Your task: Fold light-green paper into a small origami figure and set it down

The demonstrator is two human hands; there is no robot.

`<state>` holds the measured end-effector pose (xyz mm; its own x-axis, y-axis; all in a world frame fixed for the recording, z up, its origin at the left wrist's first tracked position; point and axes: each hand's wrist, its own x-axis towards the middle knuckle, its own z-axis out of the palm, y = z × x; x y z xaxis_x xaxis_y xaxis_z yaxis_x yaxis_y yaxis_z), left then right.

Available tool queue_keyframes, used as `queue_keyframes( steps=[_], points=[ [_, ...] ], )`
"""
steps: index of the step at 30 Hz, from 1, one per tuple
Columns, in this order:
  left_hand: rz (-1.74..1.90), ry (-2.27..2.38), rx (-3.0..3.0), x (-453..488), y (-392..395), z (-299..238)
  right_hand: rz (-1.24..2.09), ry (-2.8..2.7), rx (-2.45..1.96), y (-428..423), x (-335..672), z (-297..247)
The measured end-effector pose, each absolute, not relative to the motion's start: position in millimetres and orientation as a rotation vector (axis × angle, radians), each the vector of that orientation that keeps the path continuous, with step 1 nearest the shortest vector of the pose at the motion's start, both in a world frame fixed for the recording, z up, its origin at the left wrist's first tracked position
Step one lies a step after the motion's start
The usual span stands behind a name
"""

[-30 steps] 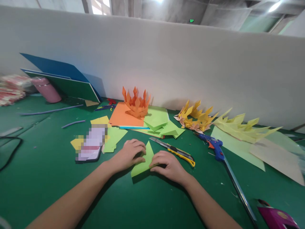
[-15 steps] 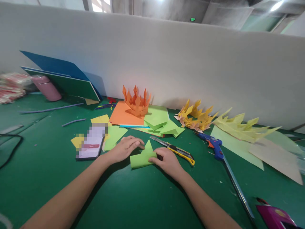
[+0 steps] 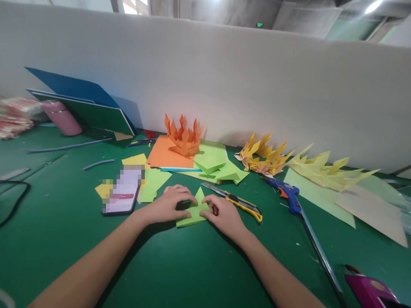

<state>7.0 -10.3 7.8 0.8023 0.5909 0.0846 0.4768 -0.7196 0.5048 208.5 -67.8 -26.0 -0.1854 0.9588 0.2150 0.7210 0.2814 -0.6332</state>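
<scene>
Left hand [image 3: 173,204] has shifted onto the left part of the folded green paper [image 3: 196,210] since the preceding frame. Paper lies on the green table [image 3: 192,269], its point directed away from the wearer. Left hand is half open, thumb spread from fingers; right hand [image 3: 226,216] is loosely curled at the right edge, thumb and forefinger apart. Both appear to steady the fold, not grip it. Utility knife [image 3: 236,200] lies just beyond, presumably within reach. Orange paper crown [image 3: 185,143] stands farther back, probably parked clear of work.
</scene>
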Motion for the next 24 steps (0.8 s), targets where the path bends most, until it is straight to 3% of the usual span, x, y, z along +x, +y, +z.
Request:
queue_keyframes(
  steps=[13,24],
  points=[
    [0.242,0.776,2.588,6.8,-11.0,6.3,0.458,-1.92,-1.499,-69.0,208.7,-27.0],
    [0.203,0.767,2.549,6.4,-10.4,7.9,0.204,-2.193,-0.92,-78.5,226.0,-19.9]
  ],
)
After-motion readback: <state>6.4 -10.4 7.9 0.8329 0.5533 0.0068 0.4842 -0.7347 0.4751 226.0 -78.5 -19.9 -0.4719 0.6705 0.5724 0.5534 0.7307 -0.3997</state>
